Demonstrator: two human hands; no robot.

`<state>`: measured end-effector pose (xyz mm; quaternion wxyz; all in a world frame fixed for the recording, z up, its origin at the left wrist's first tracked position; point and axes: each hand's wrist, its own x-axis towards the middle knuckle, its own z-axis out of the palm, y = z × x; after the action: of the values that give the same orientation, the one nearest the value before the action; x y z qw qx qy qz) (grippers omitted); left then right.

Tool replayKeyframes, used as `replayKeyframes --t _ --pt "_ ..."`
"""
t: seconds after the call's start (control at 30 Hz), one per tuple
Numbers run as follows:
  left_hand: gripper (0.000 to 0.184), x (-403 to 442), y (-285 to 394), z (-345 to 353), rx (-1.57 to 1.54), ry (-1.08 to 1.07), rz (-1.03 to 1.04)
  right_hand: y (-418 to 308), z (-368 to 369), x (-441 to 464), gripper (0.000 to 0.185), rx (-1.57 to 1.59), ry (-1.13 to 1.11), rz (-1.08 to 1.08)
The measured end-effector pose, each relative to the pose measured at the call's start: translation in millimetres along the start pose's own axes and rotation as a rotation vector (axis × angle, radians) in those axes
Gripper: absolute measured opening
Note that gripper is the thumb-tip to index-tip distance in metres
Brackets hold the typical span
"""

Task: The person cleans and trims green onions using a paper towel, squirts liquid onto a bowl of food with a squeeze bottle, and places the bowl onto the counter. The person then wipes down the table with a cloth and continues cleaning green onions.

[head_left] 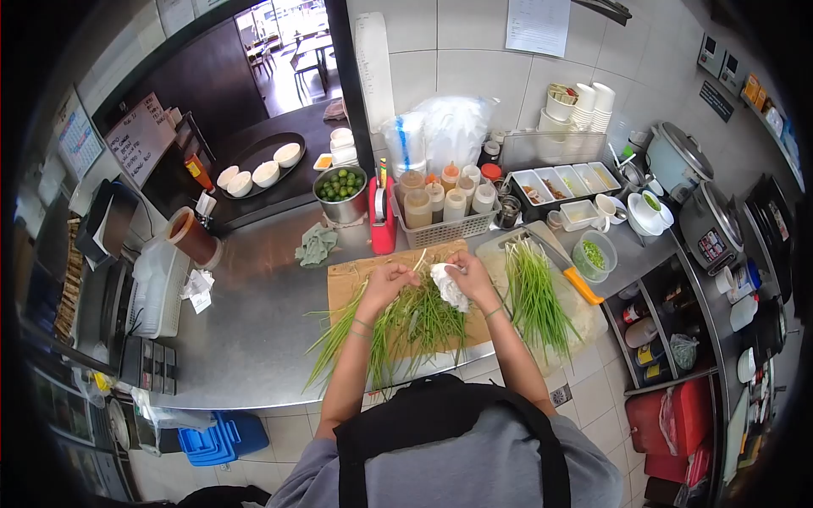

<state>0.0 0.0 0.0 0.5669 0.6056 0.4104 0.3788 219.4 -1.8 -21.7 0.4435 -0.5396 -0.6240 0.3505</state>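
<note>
My left hand (391, 284) is closed in a pinch at a thin spring onion, whose pale end (421, 257) sticks up past my fingers. A crumpled white paper towel or cloth (449, 289) is gripped in my right hand (472, 279). Beneath both hands, loose spring onions (423, 326) lie spread over a brown paper or cardboard sheet (345, 275), their green tips hanging toward the counter's front edge. To the right, a neater bunch of spring onions (535, 300) rests on a pale cutting board (589, 320). An orange-handled knife (583, 286) lies across that board.
Behind the sheet stand a basket of squeeze bottles (449, 229) and a metal pot of green limes (340, 193). A tub of chopped greens (594, 254) sits by the knife. A green cloth (316, 245) lies left on the steel counter (246, 322).
</note>
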Motion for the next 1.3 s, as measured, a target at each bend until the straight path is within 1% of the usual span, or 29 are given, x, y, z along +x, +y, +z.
replayKeyframes --t 0.07,0.17,0.27,0.37,0.47,0.57,0.7,0.77,0.8,0.87,0.9,0.93,1.07,1.17,1.2,1.3 --pt "0.019 6 -4 -4 -0.067 -0.007 -0.001 -5 3 0 0.018 0.026 -0.019 0.024" --pt "0.018 5 8 1 0.107 0.008 -0.125 -16 -3 -2 0.019 -0.124 0.020 -0.040" --pt "0.017 6 2 7 -0.022 0.061 -0.248 1 2 0 0.017 -0.012 0.049 -0.056" --pt "0.020 7 -1 14 -0.255 0.052 -0.289 -30 2 -9 0.018 0.600 -0.083 0.210" --pt "0.022 3 10 25 -0.421 0.098 -0.323 -43 10 -15 0.019 0.787 -0.141 0.334" --pt "0.022 13 -12 24 -0.555 0.024 -0.284 -38 19 -14 0.018 0.783 -0.187 0.376" --pt "0.019 7 -2 24 -0.559 0.064 -0.237 -61 13 -17 0.017 0.690 -0.253 0.386" --pt "0.017 7 -3 24 -0.584 0.070 -0.174 -66 13 -20 0.016 0.642 -0.245 0.338" --pt "0.016 5 3 24 -0.585 0.123 -0.160 -67 13 -20 0.015 0.618 -0.243 0.312" --pt "0.015 2 17 23 -0.585 0.231 -0.131 -58 15 -23 0.014 0.513 -0.271 0.244" --pt "0.014 1 20 21 -0.583 0.229 -0.115 -55 14 -26 0.014 0.459 -0.286 0.209" --pt "0.014 -1 23 17 -0.582 0.228 -0.099 -57 10 -31 0.014 0.441 -0.303 0.237" --pt "0.013 -1 22 3 -0.562 0.240 -0.005 -23 5 -40 0.014 0.353 -0.353 0.231" --pt "0.014 2 22 -7 -0.610 0.248 0.054 -10 -2 -47 0.020 0.185 -0.350 0.133" --pt "0.014 1 25 -9 -0.589 0.275 0.066 -7 -1 -48 0.023 0.165 -0.329 0.151" --pt "0.014 1 35 -15 -0.513 0.354 0.110 0 -9 -51 0.024 -0.008 -0.398 0.122"
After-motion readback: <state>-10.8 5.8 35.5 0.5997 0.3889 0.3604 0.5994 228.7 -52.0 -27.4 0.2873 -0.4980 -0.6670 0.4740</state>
